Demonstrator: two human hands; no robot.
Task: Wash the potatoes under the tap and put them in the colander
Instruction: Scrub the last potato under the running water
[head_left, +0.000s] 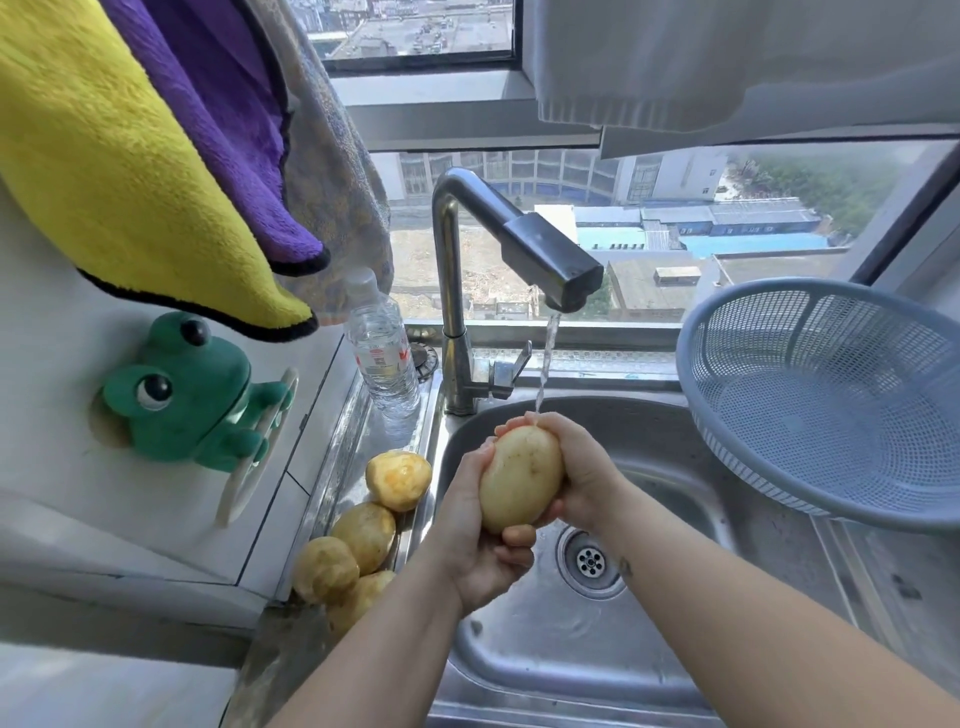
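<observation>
Item: potato (521, 477), under tap (519, 244) stream over sink (675, 415), clasped between left hand (475, 535) and right hand (582, 475). Colander (826, 400) empty, right. Risk: wet skin slipping from grip.

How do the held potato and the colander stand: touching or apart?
Apart. The head view shows the potato held by the left hand and right hand over the sink, with bare steel between it and the colander at the right.
</observation>
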